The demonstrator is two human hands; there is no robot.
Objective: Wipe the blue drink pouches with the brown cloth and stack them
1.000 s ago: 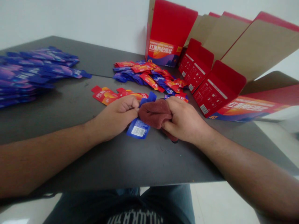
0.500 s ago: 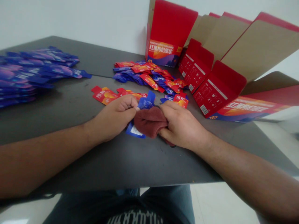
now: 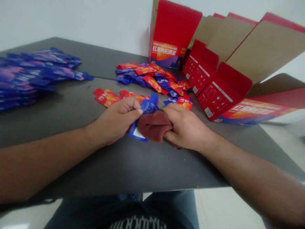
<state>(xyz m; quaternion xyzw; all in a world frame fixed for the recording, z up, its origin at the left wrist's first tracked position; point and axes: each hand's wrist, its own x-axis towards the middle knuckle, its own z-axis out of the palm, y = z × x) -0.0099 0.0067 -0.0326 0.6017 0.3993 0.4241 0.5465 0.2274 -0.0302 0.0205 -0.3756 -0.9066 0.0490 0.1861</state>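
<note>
My left hand (image 3: 116,119) is curled with its thumb and fingertips pinched at the upper part of a blue sachet (image 3: 148,107), which lies tilted on the table. My right hand (image 3: 187,127) grips a folded maroon cloth (image 3: 154,126), pressing it over the sachet's middle. The cloth hides much of the sachet, and only a white corner of its printed back (image 3: 138,133) shows below. The two hands stand close together, with the cloth between them.
The dark grey table (image 3: 71,105) holds a stack of blue-purple sachets (image 3: 35,73) at left and a loose red-and-blue sachet heap (image 3: 150,78) ahead. Red sachets (image 3: 106,97) lie near my left hand. Unfolded red cardboard cartons (image 3: 173,35) stand at the back right, past the table corner.
The maroon cloth has slid left and down along the sachet, now covering its barcode. My right hand has followed it, and the sachet's upper end shows more.
</note>
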